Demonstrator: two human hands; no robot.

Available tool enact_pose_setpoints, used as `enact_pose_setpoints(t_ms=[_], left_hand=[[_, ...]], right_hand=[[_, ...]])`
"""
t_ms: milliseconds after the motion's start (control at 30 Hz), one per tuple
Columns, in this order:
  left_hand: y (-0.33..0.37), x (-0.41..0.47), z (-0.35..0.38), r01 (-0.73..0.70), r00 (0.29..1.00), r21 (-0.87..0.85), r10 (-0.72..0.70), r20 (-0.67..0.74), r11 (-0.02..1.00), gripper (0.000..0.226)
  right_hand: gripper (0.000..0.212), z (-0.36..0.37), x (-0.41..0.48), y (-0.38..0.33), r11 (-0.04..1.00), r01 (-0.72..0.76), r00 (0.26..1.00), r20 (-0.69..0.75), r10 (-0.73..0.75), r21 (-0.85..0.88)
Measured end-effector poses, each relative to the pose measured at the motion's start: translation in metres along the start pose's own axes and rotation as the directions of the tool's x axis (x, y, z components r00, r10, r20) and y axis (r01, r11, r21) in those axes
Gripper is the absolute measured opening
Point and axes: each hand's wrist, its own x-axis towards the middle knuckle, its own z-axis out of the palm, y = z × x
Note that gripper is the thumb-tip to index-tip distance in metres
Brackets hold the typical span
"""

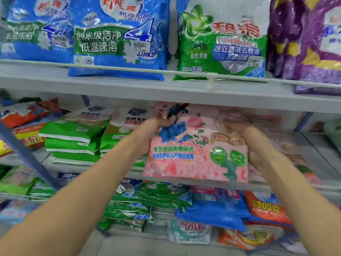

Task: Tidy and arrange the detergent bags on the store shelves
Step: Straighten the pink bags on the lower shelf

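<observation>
- two hands, one pink bag [199, 156]: my left hand [159, 126] grips its top corner, my right hand [253, 145] its right edge, at the middle shelf [317, 163] front.
- green stacks [73, 139] beside look neat; jumbled bags [132, 206] below seem undone.

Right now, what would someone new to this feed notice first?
The pink bag in the centre, held before the middle shelf by the left hand at its upper left corner and the right hand at its right edge. Above it, blue bags, a green-and-white bag and purple bags stand upright along the top shelf.
</observation>
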Motion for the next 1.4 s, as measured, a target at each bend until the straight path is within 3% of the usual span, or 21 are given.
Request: enact_pose_setpoints(t_ms=[67,133,233,267,300,367,433,533,633,700,733,767,833,967,1033,1167,1233,1300,1400], left_hand=[[0.011,0.027,0.005,-0.059,0.998,0.027,0.059,-0.002,0.998,0.023],[0.011,0.057,0.006,-0.149,0.978,0.249,0.18,-0.107,0.957,0.04],[-0.014,0.089,0.001,-0.098,0.905,0.665,0.344,-0.25,0.74,0.054],[-0.025,0.096,-0.003,-0.065,0.894,0.759,0.376,-0.243,0.648,0.053],[-0.034,0.102,-0.006,-0.065,0.876,0.781,0.411,-0.253,0.621,0.047],[-0.044,0.103,-0.011,-0.119,0.873,0.687,0.405,-0.272,0.717,0.036],[-0.047,0.093,-0.011,-0.177,0.883,0.654,0.412,-0.224,0.735,0.043],[-0.046,0.061,0.0,-0.204,0.936,0.661,0.342,-0.085,0.722,0.064],[-0.044,0.037,0.009,-0.185,0.981,0.78,0.163,0.108,0.598,0.095],[-0.037,0.036,0.011,-0.169,0.985,0.861,0.108,0.133,0.48,0.122],[-0.034,0.036,0.013,-0.157,0.988,0.87,0.085,0.132,0.468,0.123],[-0.033,0.036,0.014,-0.163,0.987,0.867,0.079,0.143,0.471,0.119],[-0.036,0.034,0.013,-0.203,0.979,0.861,0.103,0.175,0.466,0.108],[-0.04,0.031,-0.002,-0.289,0.953,0.879,0.199,0.227,0.38,0.09],[-0.039,0.031,-0.008,-0.268,0.961,0.898,0.165,0.223,0.348,0.093],[-0.043,0.027,-0.007,-0.287,0.956,0.901,0.163,0.246,0.324,0.098],[-0.049,0.024,-0.005,-0.296,0.948,0.915,0.205,0.245,0.275,0.091],[-0.055,0.019,-0.004,-0.306,0.925,0.927,0.299,0.236,0.215,0.084],[-0.061,0.005,0.0,-0.31,0.87,0.937,0.446,0.209,0.164,0.061]], right_hand=[[0.013,-0.006,0.041,-0.001,0.997,0.073,0.997,-0.021,-0.073,0.029],[0.018,-0.01,0.076,0.003,0.992,0.12,0.993,0.008,-0.119,-0.033],[0.013,-0.004,0.082,0.017,0.968,0.1,0.995,0.05,-0.091,-0.23],[0.012,-0.004,0.079,0.022,0.971,0.058,0.997,0.067,-0.043,-0.232],[0.011,-0.007,0.08,0.027,0.971,0.02,0.997,0.079,-0.001,-0.239],[0.03,-0.01,0.07,0.034,0.965,-0.101,0.99,0.075,0.122,-0.24],[0.054,-0.013,0.064,0.038,0.952,-0.185,0.982,-0.011,0.188,-0.246],[0.038,-0.011,0.06,0.043,0.922,-0.16,0.979,-0.176,0.103,-0.353],[0.047,-0.001,0.056,0.041,0.901,-0.119,0.97,-0.242,0.017,-0.417],[0.055,0.005,0.056,0.035,0.895,-0.067,0.967,-0.25,-0.051,-0.441],[0.066,0.004,0.059,0.036,0.879,-0.058,0.965,-0.252,-0.073,-0.474],[0.075,0.008,0.057,0.035,0.851,-0.069,0.959,-0.268,-0.086,-0.521],[0.071,0.006,0.051,0.035,0.843,-0.13,0.953,-0.299,-0.038,-0.523],[0.018,-0.019,0.035,0.036,0.964,-0.242,0.966,-0.119,0.229,-0.11],[0.011,-0.03,0.031,0.047,0.964,-0.265,0.953,-0.145,0.266,0.026],[0.045,-0.023,0.031,0.059,0.955,-0.271,0.92,-0.322,0.222,-0.117],[0.037,-0.022,0.025,0.053,0.918,-0.266,0.911,-0.388,0.139,-0.295],[0.023,-0.022,0.013,0.047,0.84,-0.212,0.93,-0.368,0.016,-0.499],[0.027,-0.022,-0.003,0.051,0.791,-0.121,0.935,-0.336,-0.112,-0.6]])
